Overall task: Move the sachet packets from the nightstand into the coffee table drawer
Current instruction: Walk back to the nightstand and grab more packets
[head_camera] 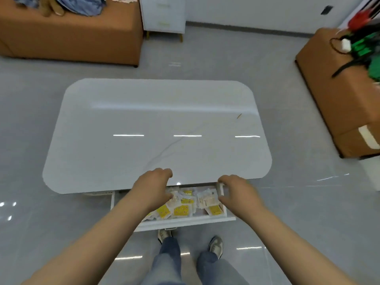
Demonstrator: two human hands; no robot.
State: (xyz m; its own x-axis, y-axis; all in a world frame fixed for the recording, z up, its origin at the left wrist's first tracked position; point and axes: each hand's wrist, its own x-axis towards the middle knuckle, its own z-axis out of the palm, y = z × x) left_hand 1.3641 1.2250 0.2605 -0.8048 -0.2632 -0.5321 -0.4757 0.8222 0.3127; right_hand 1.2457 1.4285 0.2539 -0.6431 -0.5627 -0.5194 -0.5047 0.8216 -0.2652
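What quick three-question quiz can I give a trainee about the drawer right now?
1. True or false: the drawer is fully closed.
2. Where do the sachet packets lie? A) in a bucket B) in the drawer C) on a chair
3. Which hand is by the drawer's right-side wall?

Key: 1. False, it is pulled out. 2. B. 3. The right hand; the left hand is above the packets.
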